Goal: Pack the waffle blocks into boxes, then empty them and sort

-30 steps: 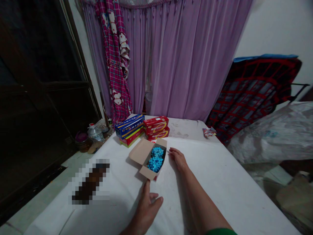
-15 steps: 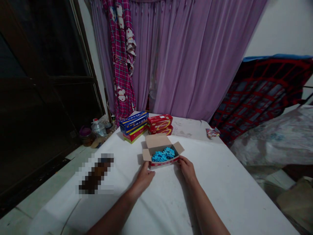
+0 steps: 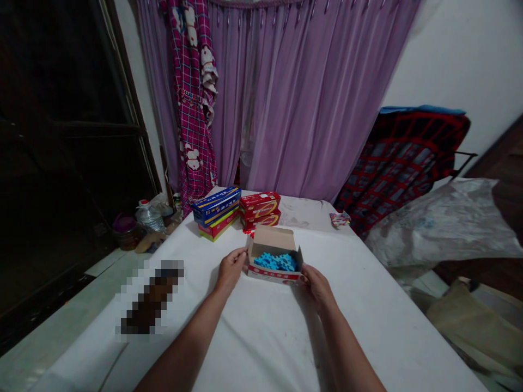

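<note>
An open cardboard box (image 3: 273, 274) with a red front stands on the white table (image 3: 269, 337), its lid flap up at the back. Several light-blue pieces (image 3: 275, 262) lie inside it. My left hand (image 3: 231, 268) grips the box's left side flap with curled fingers. On the opposite side, my right hand (image 3: 316, 284) holds the box's right end, fingers pressed against the side flap.
Behind the box are a stack of blue, yellow and red boxes (image 3: 216, 211) and two red boxes (image 3: 260, 209). A small patterned packet (image 3: 340, 219) lies at the far right of the table. A pixelated dark object (image 3: 150, 298) lies at left. Purple curtains (image 3: 302, 98) hang behind.
The box has been turned square to me and both hands have closed on its two ends. The side flaps, spread out before, now stand folded up against the box.
</note>
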Demonstrator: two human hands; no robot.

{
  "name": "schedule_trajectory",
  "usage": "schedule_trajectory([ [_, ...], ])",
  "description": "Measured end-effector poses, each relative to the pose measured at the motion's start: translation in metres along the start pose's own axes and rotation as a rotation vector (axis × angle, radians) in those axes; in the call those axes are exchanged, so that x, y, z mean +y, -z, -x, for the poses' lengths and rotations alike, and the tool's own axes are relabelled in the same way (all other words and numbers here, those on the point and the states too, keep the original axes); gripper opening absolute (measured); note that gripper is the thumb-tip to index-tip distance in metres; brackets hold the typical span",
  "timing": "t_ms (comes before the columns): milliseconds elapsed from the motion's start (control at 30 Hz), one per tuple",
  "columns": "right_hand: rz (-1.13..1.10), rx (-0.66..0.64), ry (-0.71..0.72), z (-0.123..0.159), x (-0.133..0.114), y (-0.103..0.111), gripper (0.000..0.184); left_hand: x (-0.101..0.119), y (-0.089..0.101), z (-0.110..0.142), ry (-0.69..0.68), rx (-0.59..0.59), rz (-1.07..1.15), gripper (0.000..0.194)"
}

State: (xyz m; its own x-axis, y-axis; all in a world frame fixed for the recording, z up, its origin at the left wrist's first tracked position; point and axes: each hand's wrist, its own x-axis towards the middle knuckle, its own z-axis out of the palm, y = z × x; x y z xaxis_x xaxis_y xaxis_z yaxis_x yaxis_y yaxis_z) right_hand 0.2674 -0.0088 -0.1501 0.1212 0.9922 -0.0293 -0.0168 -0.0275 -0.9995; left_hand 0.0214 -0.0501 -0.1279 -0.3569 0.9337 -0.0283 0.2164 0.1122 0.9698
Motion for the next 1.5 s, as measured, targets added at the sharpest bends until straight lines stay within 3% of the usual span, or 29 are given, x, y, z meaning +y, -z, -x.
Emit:
schedule_trajectory([
  [133, 0.162, 0.01, -0.043, -0.007, -0.002, -0.007, 0.033, 0.001, -0.016, -0.013, -0.02, 0.043, -0.066, 0.025],
  [367, 0.381, 0.122, 0.013, -0.025, 0.0, -0.007, 0.024, -0.004, -0.03, -0.027, 0.013, 0.075, -0.187, 0.032],
  [667, 0.289, 0.086, -0.01, -0.03, -0.007, -0.002, 0.044, 0.002, -0.021, -0.028, 0.029, 0.066, -0.262, 0.042],
  [800, 0.288, 0.109, -0.014, -0.056, -0.017, -0.002, 0.046, 0.007, -0.016, -0.025, 0.016, 0.068, -0.292, 0.041],
  [1000, 0.375, 0.059, 0.102, -0.112, -0.031, -0.022, 0.033, 0.01, -0.017, -0.018, 0.003, 0.098, -0.344, 0.043],
  [1133, 0.487, -0.008, 0.172, -0.13, -0.04, -0.036, 0.019, 0.008, -0.018, -0.018, 0.003, 0.091, -0.332, 0.042],
  [1267, 0.622, -0.008, 0.242, -0.127, -0.055, -0.04, 0.006, 0.003, -0.018, -0.019, -0.011, 0.105, -0.318, 0.04],
  [1500, 0.713, -0.032, 0.492, -0.084, -0.083, -0.017, 0.014, -0.005, -0.021, -0.021, -0.041, 0.135, -0.276, 0.042],
])
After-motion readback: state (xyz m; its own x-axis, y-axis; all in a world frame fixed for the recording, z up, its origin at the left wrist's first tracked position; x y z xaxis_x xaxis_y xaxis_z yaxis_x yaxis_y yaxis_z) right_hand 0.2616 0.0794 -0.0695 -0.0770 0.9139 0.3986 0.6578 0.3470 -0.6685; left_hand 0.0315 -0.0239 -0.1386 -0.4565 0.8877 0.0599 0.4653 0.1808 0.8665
